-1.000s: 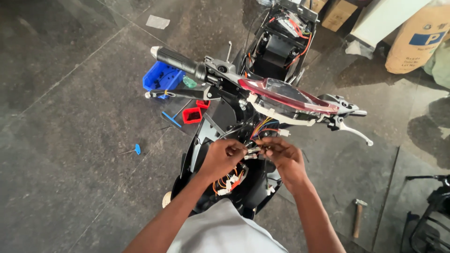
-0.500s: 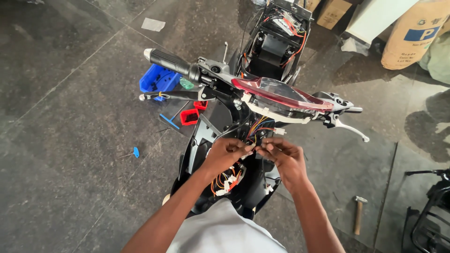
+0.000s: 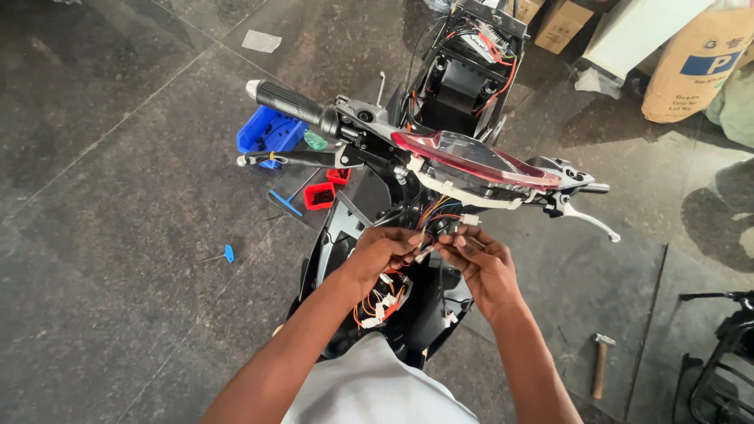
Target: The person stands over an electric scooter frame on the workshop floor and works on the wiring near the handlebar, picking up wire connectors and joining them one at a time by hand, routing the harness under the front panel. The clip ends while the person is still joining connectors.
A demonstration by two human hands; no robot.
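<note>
Dark stone floor under a stripped scooter point(image 3: 440, 118), left hand point(image 3: 381, 253) and right hand point(image 3: 483, 263) both pinching small wire connectors point(image 3: 428, 251) between them, just below the handlebar point(image 3: 314, 110).

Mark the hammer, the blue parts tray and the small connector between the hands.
hammer point(image 3: 600, 364), head view, on its wooden handle.
blue parts tray point(image 3: 269, 132), head view, on its middle.
connector point(image 3: 425, 253), head view, on the pale plug at the fingertips.
</note>
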